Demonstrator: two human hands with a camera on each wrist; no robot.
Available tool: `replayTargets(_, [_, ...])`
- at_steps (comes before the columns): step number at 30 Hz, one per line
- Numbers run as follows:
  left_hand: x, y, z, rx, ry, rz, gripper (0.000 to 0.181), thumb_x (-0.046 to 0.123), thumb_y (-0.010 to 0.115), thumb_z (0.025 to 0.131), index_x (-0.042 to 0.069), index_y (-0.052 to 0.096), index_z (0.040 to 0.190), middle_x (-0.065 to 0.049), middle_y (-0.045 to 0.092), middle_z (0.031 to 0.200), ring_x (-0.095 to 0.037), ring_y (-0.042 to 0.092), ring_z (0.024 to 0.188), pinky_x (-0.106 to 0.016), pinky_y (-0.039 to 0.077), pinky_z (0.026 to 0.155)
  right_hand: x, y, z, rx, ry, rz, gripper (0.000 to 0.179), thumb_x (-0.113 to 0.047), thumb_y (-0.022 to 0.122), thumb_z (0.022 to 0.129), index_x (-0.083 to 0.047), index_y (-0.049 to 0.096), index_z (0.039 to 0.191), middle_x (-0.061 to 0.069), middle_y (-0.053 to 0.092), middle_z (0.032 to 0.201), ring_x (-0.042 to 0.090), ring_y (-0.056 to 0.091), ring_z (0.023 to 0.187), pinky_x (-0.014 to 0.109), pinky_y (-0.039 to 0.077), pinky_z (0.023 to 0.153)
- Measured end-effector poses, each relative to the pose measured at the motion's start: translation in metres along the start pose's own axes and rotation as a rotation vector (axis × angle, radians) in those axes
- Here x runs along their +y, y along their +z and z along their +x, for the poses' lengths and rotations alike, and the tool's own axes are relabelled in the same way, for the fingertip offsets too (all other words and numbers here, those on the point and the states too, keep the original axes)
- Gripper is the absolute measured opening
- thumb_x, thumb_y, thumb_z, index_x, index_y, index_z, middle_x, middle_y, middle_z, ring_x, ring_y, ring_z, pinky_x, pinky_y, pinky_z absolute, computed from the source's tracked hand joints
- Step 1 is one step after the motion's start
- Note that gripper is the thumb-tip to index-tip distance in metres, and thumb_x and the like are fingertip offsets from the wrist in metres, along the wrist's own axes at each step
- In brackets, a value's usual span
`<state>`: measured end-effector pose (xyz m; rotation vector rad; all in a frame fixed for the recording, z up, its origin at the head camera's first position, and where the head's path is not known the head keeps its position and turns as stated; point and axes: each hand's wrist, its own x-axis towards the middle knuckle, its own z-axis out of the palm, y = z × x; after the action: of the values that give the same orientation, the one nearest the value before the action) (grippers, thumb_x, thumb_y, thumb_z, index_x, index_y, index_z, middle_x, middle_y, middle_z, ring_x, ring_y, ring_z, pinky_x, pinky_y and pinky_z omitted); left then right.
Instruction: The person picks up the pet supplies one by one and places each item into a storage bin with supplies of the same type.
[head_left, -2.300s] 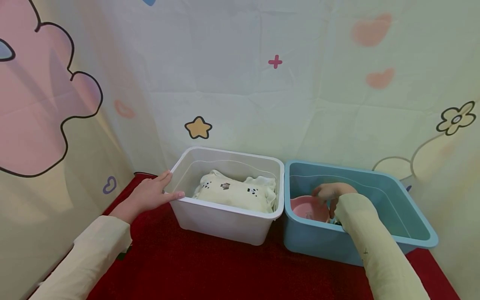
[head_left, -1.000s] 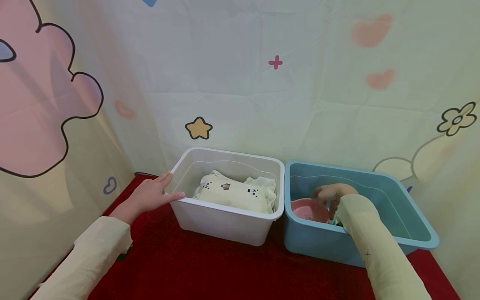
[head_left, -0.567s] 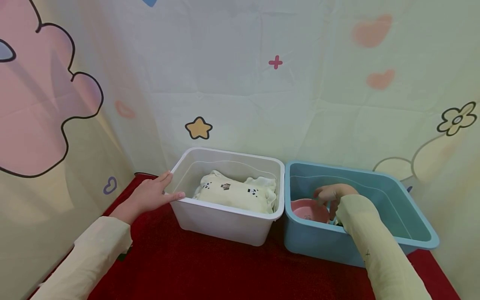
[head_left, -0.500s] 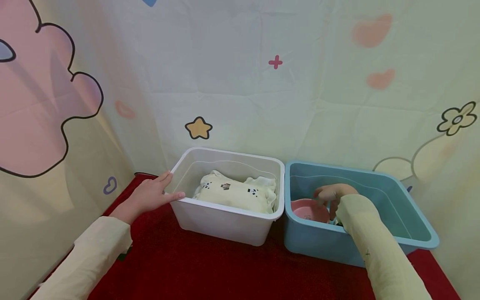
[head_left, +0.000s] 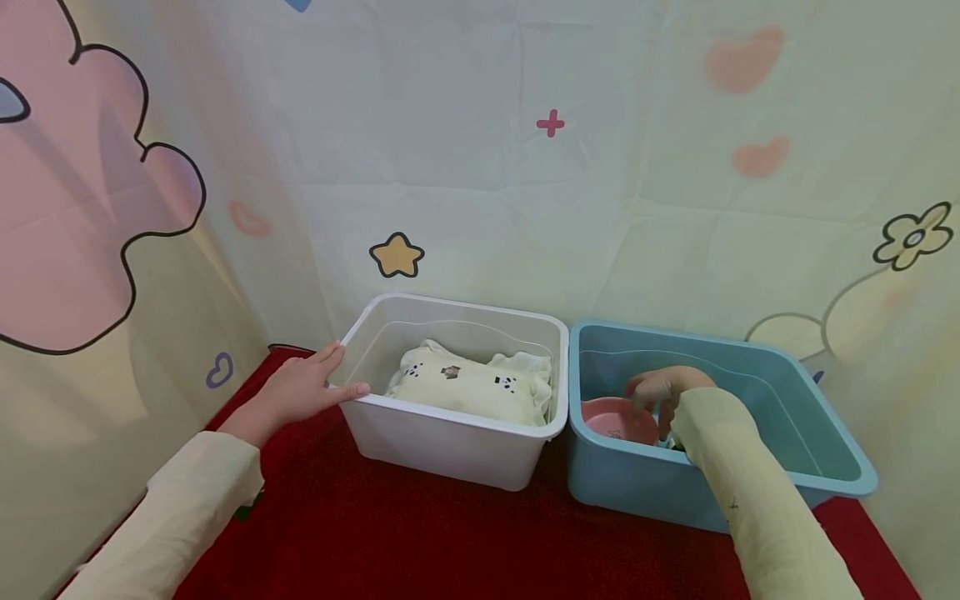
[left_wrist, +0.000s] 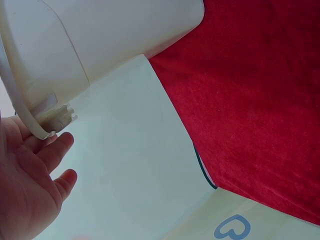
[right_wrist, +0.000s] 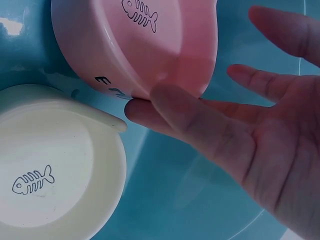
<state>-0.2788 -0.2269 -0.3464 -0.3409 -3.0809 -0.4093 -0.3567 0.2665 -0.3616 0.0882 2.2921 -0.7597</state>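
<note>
In the head view my right hand reaches into the blue bin and pinches the near edge of a pink pet bowl. The right wrist view shows the thumb over that bowl's rim and a finger against its outer wall; the other fingers spread away. The pink bowl is tilted and carries a fishbone print. Beside it lies a cream bowl with the same print. My left hand rests at the near left corner of the white bin, thumb along the front rim, fingers at the side rim.
A cream frilled pillow with small animal prints lies inside the white bin. Both bins stand side by side on a red cloth, close against a printed curtain behind. More curtain hangs at the left and right.
Over the last two seconds the pink bowl has settled slightly lower in the blue bin, its tilt a little different, with my right hand still at its edge. My left hand stays put.
</note>
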Motion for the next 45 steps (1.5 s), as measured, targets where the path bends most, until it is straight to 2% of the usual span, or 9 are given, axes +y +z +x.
replayTargets(9, [0.001,-0.002,0.000,-0.005,-0.004,-0.003,0.098,0.071,0.043,0.074,0.001,0.021,0.139,-0.022,0.024,0.143,-0.044,0.038,0.120,-0.061,0.034,0.090,0.000,-0.002,-0.001,-0.031,0.024,0.032,0.080,-0.013,0.064,0.067,-0.003,0.024,0.137,0.025,0.045,0.121,0.034,0.063,0.079,0.042,0.052,0.074])
replayTargets(14, [0.001,-0.002,0.001,-0.004,-0.003,-0.008,0.097,0.070,0.043,0.074,0.001,0.021,0.139,-0.021,0.024,0.143,-0.043,0.038,0.120,-0.061,0.034,0.090,-0.005,0.000,0.000,-0.078,0.018,0.121,0.082,-0.012,0.064,0.068,-0.004,0.022,0.137,0.026,0.045,0.123,0.037,0.060,0.092,0.045,0.050,0.078])
replayTargets(18, [0.001,0.000,0.001,-0.008,-0.003,-0.009,0.098,0.071,0.042,0.074,0.001,0.021,0.139,-0.021,0.023,0.143,-0.043,0.037,0.121,-0.061,0.034,0.090,-0.010,0.002,0.000,-0.072,0.030,0.165,0.082,-0.011,0.065,0.065,-0.006,0.025,0.137,0.025,0.048,0.120,0.038,0.057,0.096,0.048,0.048,0.081])
replayTargets(23, [0.001,0.001,0.002,-0.003,-0.006,-0.004,0.098,0.072,0.041,0.074,0.002,0.021,0.139,-0.021,0.023,0.143,-0.043,0.037,0.121,-0.061,0.034,0.090,-0.010,0.002,0.001,-0.046,0.020,0.127,0.082,-0.013,0.066,0.065,-0.006,0.027,0.136,0.024,0.049,0.119,0.036,0.057,0.095,0.048,0.048,0.081])
replayTargets(36, [0.001,0.000,0.002,-0.005,-0.002,0.003,0.097,0.071,0.042,0.074,0.002,0.021,0.139,-0.021,0.023,0.143,-0.042,0.039,0.119,-0.060,0.035,0.090,-0.008,0.000,0.004,0.016,-0.047,0.012,0.069,-0.018,0.065,0.071,-0.004,0.036,0.132,0.025,0.046,0.123,0.034,0.057,0.098,0.048,0.047,0.082])
replayTargets(45, [0.003,-0.003,-0.001,-0.018,-0.009,0.004,0.097,0.070,0.044,0.074,0.002,0.021,0.139,-0.021,0.023,0.143,-0.041,0.044,0.116,-0.059,0.036,0.089,-0.006,-0.013,-0.005,0.086,-0.199,-0.097,0.056,-0.022,0.055,0.082,0.003,0.038,0.129,0.025,0.048,0.120,0.033,0.057,0.097,0.043,0.050,0.078])
